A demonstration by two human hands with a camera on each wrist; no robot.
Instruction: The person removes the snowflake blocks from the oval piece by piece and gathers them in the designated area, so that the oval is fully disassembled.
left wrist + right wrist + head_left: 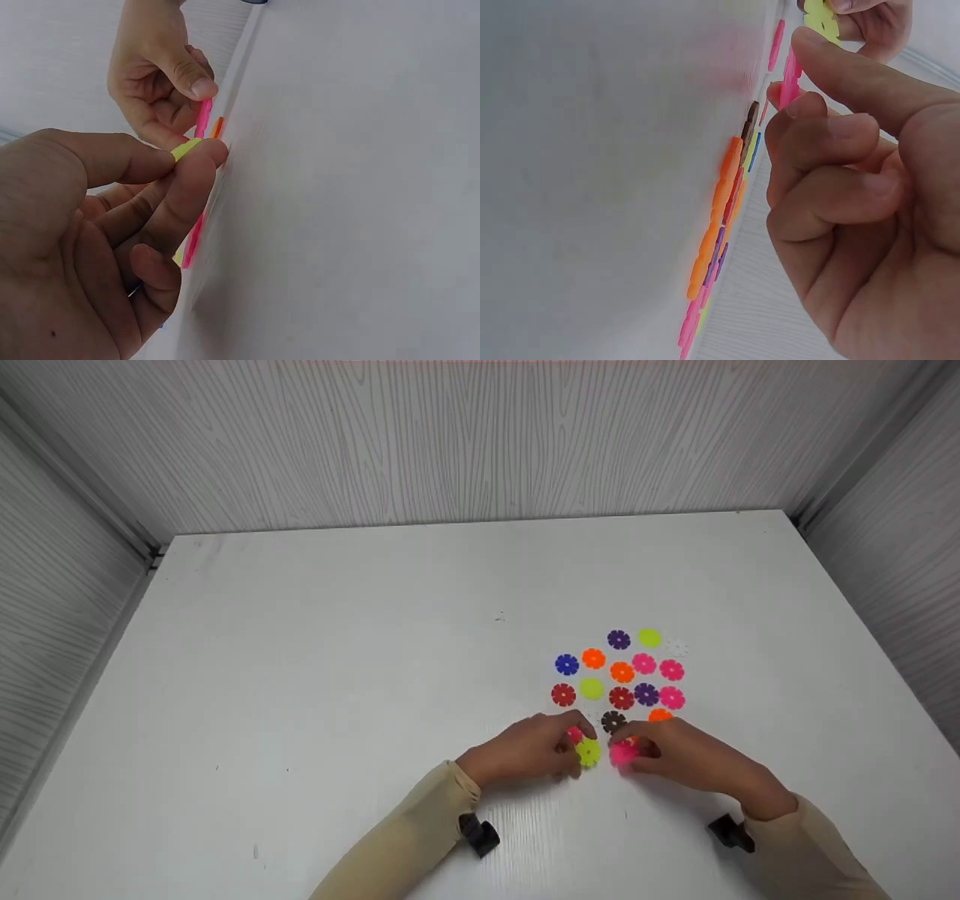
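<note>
Between thumb and finger of my left hand (pixel 529 748) is a yellow-green notched plastic disc (pixel 589 753), pinched by its edge and tilted up. My right hand (pixel 690 755) pinches a pink notched disc (pixel 622 754) just to its right, and a small gap separates the two discs in the head view. Another pink disc (pixel 574 733) lies partly hidden behind the left fingers. A brown disc (pixel 613 722) is on the table just beyond both hands. In the right wrist view the pinched pink disc (pixel 790 79) stands on edge, its lower part behind the fingers.
Several flat notched discs lie loosely spread beyond the hands, among them a blue disc (pixel 567 664), a red disc (pixel 563 694), a purple disc (pixel 619 640) and a white disc (pixel 678 647). The white table (pixel 337 660) is enclosed by wood-grain panels (pixel 480 442).
</note>
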